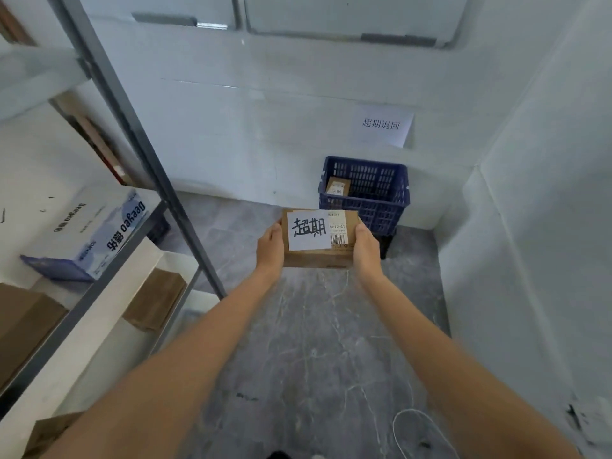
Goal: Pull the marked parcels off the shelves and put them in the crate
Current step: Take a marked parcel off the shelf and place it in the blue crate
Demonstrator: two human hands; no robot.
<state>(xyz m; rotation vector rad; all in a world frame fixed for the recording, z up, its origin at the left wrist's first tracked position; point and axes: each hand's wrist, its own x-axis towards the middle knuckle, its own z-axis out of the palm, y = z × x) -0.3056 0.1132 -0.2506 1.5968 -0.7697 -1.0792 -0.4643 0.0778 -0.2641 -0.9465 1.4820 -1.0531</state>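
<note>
Parcel in hand: a small brown cardboard box (319,256) held out in the middle of the frame, above the grey marbled floor (318,342) and just in front of the crate.
Mark on it: a white sheet with large handwritten black characters (308,229) covers most of the top; a printed shipping label with a barcode (338,231) sits to its right.
Left hand: (271,248) pressed flat against the box's left side, thumb over the top edge, fingers closed around it.
Right hand: (367,248) clamped on the box's right side the same way, thumb on the top edge.
Arms: both bare forearms reach up from the bottom of the frame, nearly straight.
Crate: a dark blue slatted plastic crate (390,207) stands on the floor against the white wall, right of centre.
Inside the crate: one small brown parcel (337,187) with a white label leans at the left side.
Wall sign: a white paper with printed characters (383,124) hangs above the crate.
Shelves: a grey metal rack (139,140) fills the left of the frame.
On the shelves: a blue and white printed carton (89,233) on its side, plus plain brown boxes (155,298) lower down.
Floor, lower right: a thin white cord (419,425) loops on the tiles.
</note>
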